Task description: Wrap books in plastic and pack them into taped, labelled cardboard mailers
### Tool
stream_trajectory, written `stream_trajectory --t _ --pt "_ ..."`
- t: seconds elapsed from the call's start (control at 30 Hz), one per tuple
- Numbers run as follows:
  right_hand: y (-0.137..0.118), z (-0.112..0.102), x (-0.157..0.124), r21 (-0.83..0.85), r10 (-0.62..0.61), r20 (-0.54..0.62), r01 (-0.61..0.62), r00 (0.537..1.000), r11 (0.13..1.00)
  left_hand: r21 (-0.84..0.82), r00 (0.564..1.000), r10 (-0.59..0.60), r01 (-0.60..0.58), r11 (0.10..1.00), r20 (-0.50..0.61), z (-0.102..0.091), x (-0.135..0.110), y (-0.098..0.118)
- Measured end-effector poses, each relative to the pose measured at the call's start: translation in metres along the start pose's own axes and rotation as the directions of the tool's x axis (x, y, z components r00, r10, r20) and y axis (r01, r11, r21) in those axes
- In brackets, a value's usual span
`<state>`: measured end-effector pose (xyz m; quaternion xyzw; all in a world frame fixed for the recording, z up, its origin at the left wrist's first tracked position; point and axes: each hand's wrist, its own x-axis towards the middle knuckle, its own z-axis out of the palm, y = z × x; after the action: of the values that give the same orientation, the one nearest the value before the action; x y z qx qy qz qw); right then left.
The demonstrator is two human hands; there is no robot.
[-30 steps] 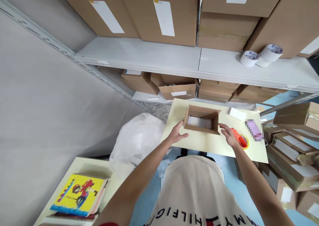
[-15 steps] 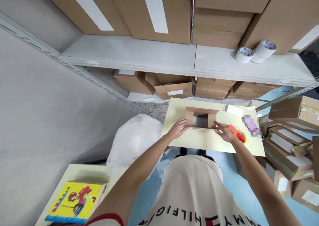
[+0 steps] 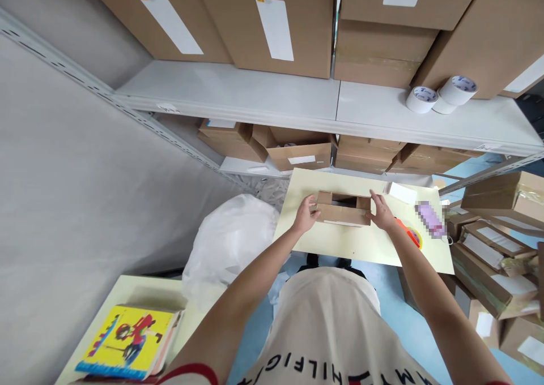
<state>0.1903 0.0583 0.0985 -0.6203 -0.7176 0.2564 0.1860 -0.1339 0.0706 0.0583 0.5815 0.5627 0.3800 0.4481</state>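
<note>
A small brown cardboard box (image 3: 342, 210) lies on the pale yellow table (image 3: 340, 243), its near flap folded over the top with a dark gap behind it. My left hand (image 3: 306, 215) grips the box's left end, thumb on the flap. My right hand (image 3: 381, 214) presses on the box's right end, fingers curled over the edge. An orange tape dispenser (image 3: 408, 235) lies just behind my right wrist.
A white card (image 3: 402, 192) and a blurred purple item (image 3: 430, 219) lie at the table's right. White tape rolls (image 3: 442, 93) sit on the grey shelf (image 3: 238, 90) among large cartons. A white plastic bag (image 3: 232, 243) sits left; a yellow book (image 3: 123, 342) lies lower left; cartons (image 3: 488, 243) pile up right.
The box stood open a second ago with my hands beside it. The near flap has come up and folded down over the top, and both hands have moved onto the box's ends.
</note>
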Motion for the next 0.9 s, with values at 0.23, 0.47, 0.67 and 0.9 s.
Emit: stream_trajectory --t 0.23,0.47,0.67,0.9 --pt "-0.004 0.011 -0.018 -0.211 -0.076 0.031 0.081 0.997 0.974 0.461 0.957 0.253 -0.290 0.839 0.142 -0.001 -0.006 0.026" --pt "-0.003 0.018 -0.019 -0.232 -0.058 0.061 0.071 0.996 0.970 0.691 0.837 0.179 -0.532 0.489 0.518 0.024 -0.006 0.066" --pt "-0.005 0.016 -0.031 -0.204 -0.037 -0.016 0.033 0.999 0.978 0.724 0.828 0.085 -0.529 0.443 0.554 0.035 -0.003 0.068" --pt "0.047 0.002 -0.106 -0.288 0.603 -0.237 -0.648 0.762 0.706 0.737 0.823 0.037 -0.527 0.422 0.567 0.037 -0.002 0.064"
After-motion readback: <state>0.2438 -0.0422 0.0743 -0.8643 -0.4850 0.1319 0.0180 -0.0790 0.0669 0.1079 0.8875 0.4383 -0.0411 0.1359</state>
